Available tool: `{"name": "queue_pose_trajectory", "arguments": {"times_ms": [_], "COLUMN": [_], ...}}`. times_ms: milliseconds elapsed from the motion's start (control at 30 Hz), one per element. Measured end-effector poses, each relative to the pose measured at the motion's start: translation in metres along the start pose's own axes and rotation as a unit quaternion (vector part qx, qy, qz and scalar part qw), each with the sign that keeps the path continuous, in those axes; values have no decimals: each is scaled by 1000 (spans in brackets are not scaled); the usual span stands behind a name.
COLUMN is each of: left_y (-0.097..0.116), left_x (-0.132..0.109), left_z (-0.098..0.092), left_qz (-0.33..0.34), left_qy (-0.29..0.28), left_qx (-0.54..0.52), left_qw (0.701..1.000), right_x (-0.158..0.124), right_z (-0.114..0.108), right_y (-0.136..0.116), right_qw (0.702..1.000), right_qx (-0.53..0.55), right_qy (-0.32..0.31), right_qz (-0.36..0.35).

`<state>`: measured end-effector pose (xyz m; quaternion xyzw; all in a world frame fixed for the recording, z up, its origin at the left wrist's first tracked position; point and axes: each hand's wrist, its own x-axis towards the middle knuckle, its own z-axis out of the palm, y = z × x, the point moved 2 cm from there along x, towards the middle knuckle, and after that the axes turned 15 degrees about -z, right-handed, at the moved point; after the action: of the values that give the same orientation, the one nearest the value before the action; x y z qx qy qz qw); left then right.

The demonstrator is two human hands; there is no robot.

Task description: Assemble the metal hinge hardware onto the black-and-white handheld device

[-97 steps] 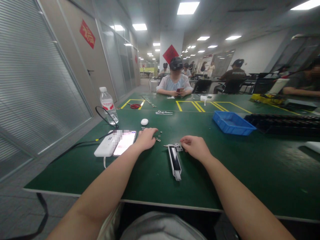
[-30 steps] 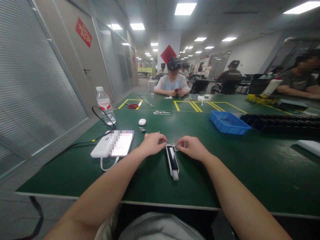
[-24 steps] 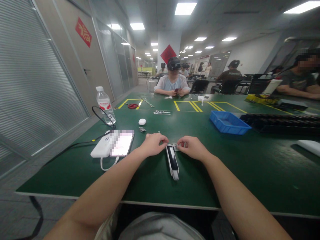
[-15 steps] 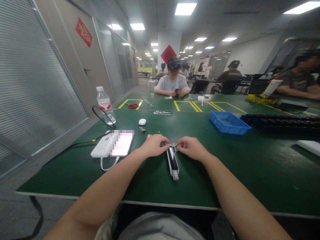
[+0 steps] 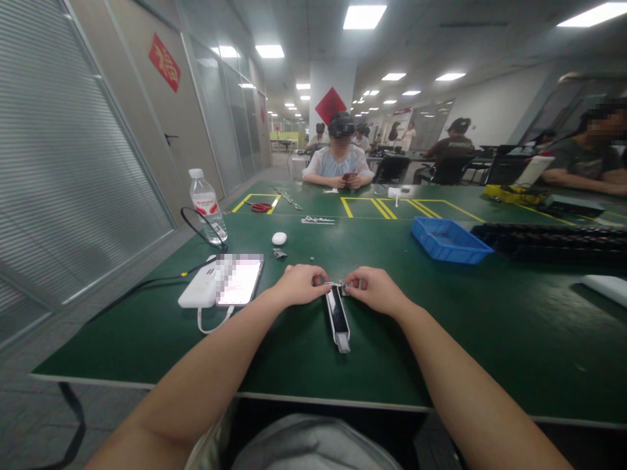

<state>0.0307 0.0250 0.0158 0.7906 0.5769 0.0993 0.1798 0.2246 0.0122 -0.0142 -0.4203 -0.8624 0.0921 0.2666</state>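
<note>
Head view, hands [image 5: 304,285] on metal part [image 5: 341,284], well inside table edge [image 5: 333,403]

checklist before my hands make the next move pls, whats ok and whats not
Left hand at the thin metal piece: ok, fingertips meet it.
Right hand at the small metal bracket: ok, fingertips meet it.
Firm pinch in both hands: cannot tell, too small to see.
White device lying on the table: ok.
White cable well clear of left forearm: not ok, close beside it.
Bottle upright, cap on: ok.
</note>
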Motion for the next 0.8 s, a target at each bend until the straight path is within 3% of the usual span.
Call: {"name": "queue_pose_trajectory", "arguments": {"times_ms": [267, 500, 800], "left_y": [-3, -11, -9], "left_x": [2, 6, 2], "left_z": [2, -13, -15], "left_qz": [7, -17, -10], "left_qy": [-1, 19, -57], "left_qx": [-16, -10, 20], "left_qw": [1000, 1000, 998], "right_x": [0, 0, 0], "right_z": [0, 1, 0], "right_y": [-2, -1, -1], "right_qw": [1000, 1000, 1000], "right_qx": [11, 11, 3], "right_qy": [2, -2, -7], "right_qz": [-7, -3, 6]}}
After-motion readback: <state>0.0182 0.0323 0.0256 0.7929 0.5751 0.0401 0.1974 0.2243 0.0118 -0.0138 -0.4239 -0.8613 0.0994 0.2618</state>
